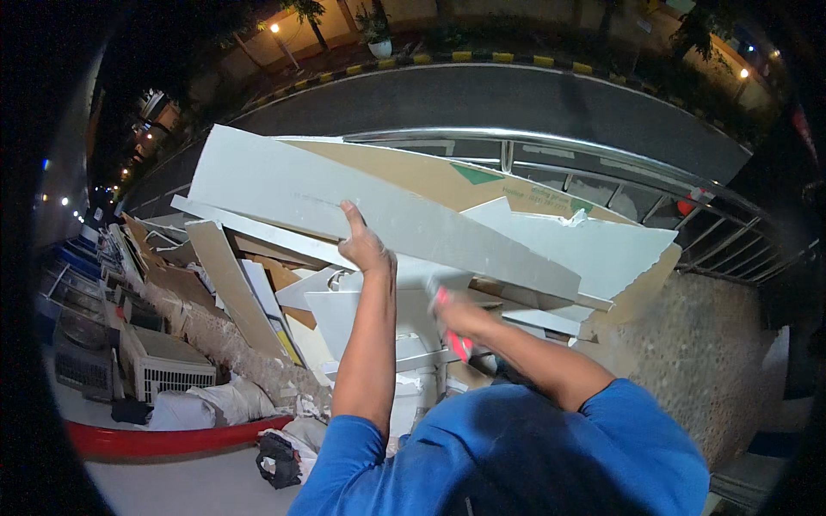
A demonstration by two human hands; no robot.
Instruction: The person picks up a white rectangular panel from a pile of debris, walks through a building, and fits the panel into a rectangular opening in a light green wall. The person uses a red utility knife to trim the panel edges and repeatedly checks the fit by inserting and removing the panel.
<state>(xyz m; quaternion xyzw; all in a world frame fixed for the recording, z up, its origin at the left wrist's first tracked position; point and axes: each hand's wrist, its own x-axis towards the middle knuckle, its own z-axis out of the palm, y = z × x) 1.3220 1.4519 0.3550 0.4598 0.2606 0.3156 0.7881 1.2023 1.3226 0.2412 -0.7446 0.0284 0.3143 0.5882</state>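
- Head view, your left hand (366,251): grasping the long pale board (404,230) at its lower edge, thumb laid up on the face; the fingers behind are hidden. Likely held this way to steady the board.
- Your right hand (465,315): clenched around a red-handled tool (460,346), just below the board. Blurred, so the tool's exact kind can't be told; its grey end points up toward the board, probably to keep that end clear of your arm.
- The board lies slanted across the top of a heap of broken panels (353,314), its left end higher in view. The heap seems to serve as its prop.
- Behind it, a brown-faced sheet (413,169) with green marks and a torn white panel (594,245) lie near a shiny metal railing (482,135), which seems to hem the pile in on the far side.
- Off to your left, well apart from your hands: a pale slatted box (168,361) and white sacks (211,408) near a curved red band (172,440), apparently just set aside.
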